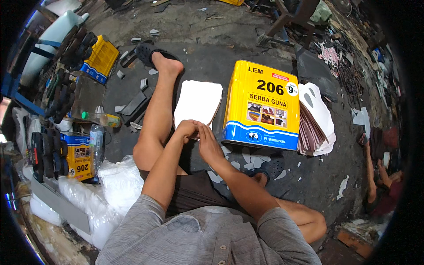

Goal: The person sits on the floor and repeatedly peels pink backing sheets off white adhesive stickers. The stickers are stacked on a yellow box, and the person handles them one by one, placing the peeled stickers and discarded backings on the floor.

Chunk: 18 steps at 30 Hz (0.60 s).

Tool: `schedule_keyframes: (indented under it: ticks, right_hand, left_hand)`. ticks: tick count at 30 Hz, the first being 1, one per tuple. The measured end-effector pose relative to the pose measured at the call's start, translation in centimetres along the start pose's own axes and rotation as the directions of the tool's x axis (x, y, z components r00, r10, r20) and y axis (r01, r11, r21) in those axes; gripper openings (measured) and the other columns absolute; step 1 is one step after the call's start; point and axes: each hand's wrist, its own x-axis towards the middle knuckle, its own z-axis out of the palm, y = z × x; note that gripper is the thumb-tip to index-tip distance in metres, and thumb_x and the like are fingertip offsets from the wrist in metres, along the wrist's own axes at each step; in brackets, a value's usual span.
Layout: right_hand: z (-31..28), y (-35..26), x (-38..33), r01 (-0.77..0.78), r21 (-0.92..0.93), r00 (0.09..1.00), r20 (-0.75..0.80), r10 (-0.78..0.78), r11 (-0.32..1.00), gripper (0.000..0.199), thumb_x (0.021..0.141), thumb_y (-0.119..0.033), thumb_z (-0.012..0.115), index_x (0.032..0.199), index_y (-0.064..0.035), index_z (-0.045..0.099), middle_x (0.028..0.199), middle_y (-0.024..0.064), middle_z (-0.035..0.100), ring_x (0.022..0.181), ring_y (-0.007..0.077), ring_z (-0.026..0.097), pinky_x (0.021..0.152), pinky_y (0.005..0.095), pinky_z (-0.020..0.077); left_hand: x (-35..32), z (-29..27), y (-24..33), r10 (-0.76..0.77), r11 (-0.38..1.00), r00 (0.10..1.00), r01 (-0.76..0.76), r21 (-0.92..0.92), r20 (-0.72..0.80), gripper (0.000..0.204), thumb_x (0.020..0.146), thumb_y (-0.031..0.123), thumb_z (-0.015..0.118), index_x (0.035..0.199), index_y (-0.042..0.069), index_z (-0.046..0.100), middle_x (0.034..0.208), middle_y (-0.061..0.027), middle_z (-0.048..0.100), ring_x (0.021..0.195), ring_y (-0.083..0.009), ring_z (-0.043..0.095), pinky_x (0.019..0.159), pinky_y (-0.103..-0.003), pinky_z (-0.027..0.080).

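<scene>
In front of me on the floor lies a white sheet (198, 102) with rounded corners, with darker layers at its edge. My left hand (187, 129) and my right hand (209, 145) meet at its near edge. The left fingers are curled, and the right fingers press together against them. What is between the fingertips is too small and covered to make out. Just right of the sheet stands a large yellow and blue square tin (263, 106). A fanned stack of white-topped sheets (319, 117) with brownish edges leans by the tin's right side.
Small pale oval offcuts (254, 161) are scattered near my right foot. At left are plastic bags (117, 176), a clear bottle (96, 140), a bottle with a green cap (101, 118) and more yellow tins (100, 59). Another person's arm (370, 172) shows at far right.
</scene>
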Motion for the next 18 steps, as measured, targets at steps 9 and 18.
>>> schedule_keyframes:
  ticks: [9, 18]
  right_hand:
    - [0.0, 0.3, -0.7, -0.232, 0.213, 0.959, -0.115, 0.26, 0.949, 0.046, 0.098, -0.025, 0.072, 0.131, 0.0049, 0.058, 0.123, 0.0252, 0.068, 0.112, 0.0409, 0.067, 0.094, 0.0477, 0.054]
    - [1.8, -0.2, 2.5, -0.399, 0.82, 0.8, 0.094, 0.593, 0.41, 0.036, 0.101, -0.029, 0.072, 0.114, 0.0037, 0.064, 0.095, 0.0162, 0.078, 0.081, 0.0221, 0.075, 0.07, 0.0322, 0.0575]
  left_hand:
    - [2.0, -0.3, -2.3, 0.029, 0.981, 0.998, -0.018, -0.192, 0.051, 0.019, 0.091, 0.001, 0.07, 0.109, -0.004, 0.066, 0.091, -0.0122, 0.072, 0.074, -0.0192, 0.071, 0.062, -0.03, 0.058]
    - [-0.4, -2.8, 0.4, 0.114, 0.966, 0.989, -0.089, -0.243, 0.092, 0.037, 0.089, -0.002, 0.073, 0.122, -0.003, 0.056, 0.092, -0.0143, 0.072, 0.073, -0.0188, 0.071, 0.061, -0.029, 0.058]
